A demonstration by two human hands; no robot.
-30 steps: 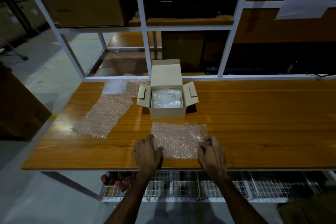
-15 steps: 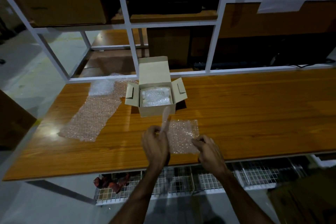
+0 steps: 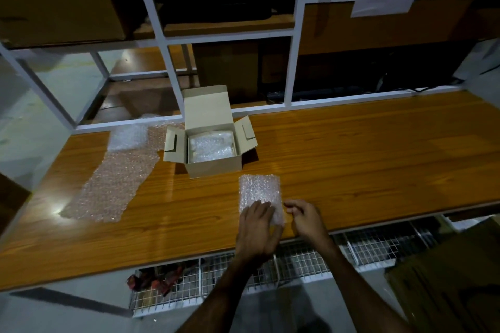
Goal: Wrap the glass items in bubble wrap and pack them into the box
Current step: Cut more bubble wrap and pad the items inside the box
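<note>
A small sheet of bubble wrap (image 3: 259, 190) lies folded in half on the wooden table (image 3: 365, 159), near its front edge. My left hand (image 3: 257, 227) rests flat on the near end of the fold, fingers straight. My right hand (image 3: 305, 217) hovers just right of the fold with fingers loosely curled, holding nothing that I can see. Behind the fold stands an open cardboard box (image 3: 212, 140), lid up and side flaps out. A bubble-wrapped bundle (image 3: 211, 146) fills the box. No bare glass item is in view.
A long strip of bubble wrap (image 3: 116, 178) lies on the left of the table, with a crumpled piece (image 3: 127, 136) at its far end. A white metal rack frame (image 3: 167, 43) rises behind the table. Wire baskets (image 3: 297, 265) hang below the front edge.
The flat sheet has been folded over from left to right. My left hand carried the left edge across and now lies on top. The view has shifted left.
</note>
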